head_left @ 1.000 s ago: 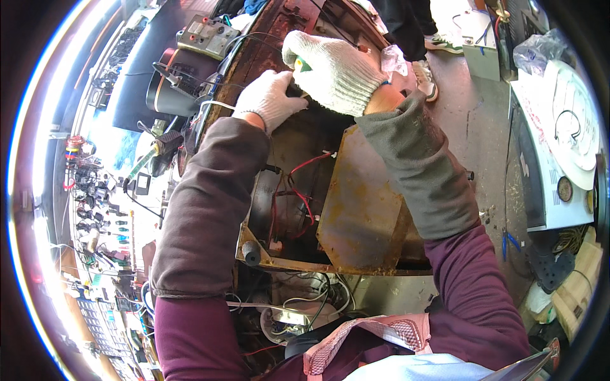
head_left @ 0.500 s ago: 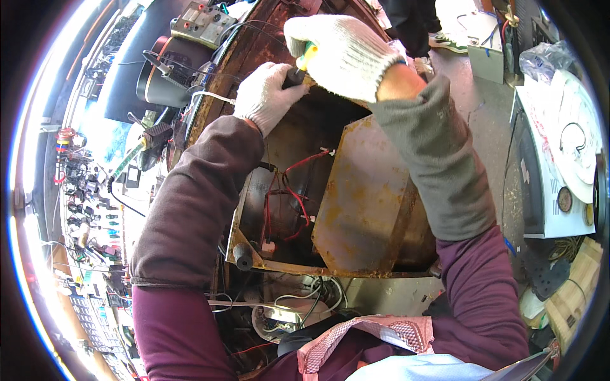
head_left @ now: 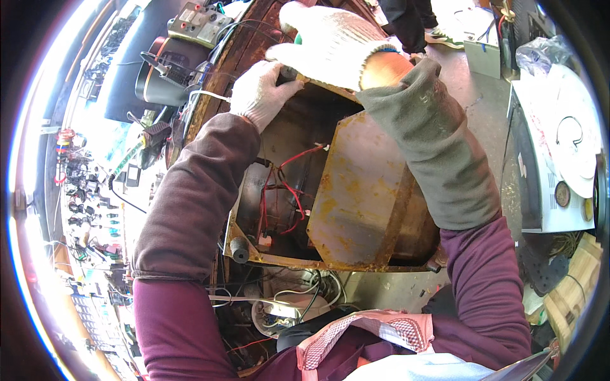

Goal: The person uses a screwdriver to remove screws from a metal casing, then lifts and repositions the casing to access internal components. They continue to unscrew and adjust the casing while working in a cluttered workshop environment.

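In front of me stands a rusty open metal casing (head_left: pixel 356 197) with red wires (head_left: pixel 295 197) inside. My left hand (head_left: pixel 262 95), in a white knit glove, pinches a black rubber foot (head_left: pixel 288 73) at the casing's far corner. My right hand (head_left: pixel 337 44), gloved the same way, is closed just above that foot around what looks like a screwdriver (head_left: pixel 297 39). Only a green bit of its handle shows between the fingers; its tip is hidden. A similar black foot (head_left: pixel 239 249) sticks up at the near left corner.
On the left, a bench holds a grey control box (head_left: pixel 197 24), a dark cylindrical device (head_left: pixel 165 70) and many small tools. Cables (head_left: pixel 318 286) lie below the casing's near edge. To the right are a white appliance (head_left: pixel 553 159) and a wooden board (head_left: pixel 575 279). Someone's shoe (head_left: pixel 443 37) stands beyond.
My right hand has turned and shifted slightly left and up, covering the yellow part of the handle. My left hand keeps its place at the foot. The view has moved slightly.
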`<act>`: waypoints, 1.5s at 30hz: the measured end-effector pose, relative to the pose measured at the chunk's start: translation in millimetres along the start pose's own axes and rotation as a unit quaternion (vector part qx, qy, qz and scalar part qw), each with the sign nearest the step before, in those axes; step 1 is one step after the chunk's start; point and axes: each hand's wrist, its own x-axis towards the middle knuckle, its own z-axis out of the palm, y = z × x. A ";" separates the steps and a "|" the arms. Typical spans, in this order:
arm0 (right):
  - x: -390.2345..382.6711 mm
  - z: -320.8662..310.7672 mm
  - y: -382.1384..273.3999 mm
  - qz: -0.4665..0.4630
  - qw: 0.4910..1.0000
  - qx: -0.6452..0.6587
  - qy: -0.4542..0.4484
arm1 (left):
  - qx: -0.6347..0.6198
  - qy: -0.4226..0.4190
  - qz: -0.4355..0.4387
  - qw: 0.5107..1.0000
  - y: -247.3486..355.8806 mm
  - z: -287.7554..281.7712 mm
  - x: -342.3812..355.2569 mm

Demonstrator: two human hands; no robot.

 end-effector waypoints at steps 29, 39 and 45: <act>-66.3 -47.9 -23.2 0.188 0.793 0.525 0.245 | 0.065 -0.012 -0.027 0.997 -3.9 0.1 -1.7; -330.9 40.7 -21.5 0.649 0.568 0.495 -0.110 | 0.055 -0.044 -0.054 0.996 -1.4 3.0 6.4; -341.3 52.6 -42.7 0.655 0.647 0.378 -0.104 | 0.046 -0.066 -0.046 0.996 -3.6 -3.6 8.1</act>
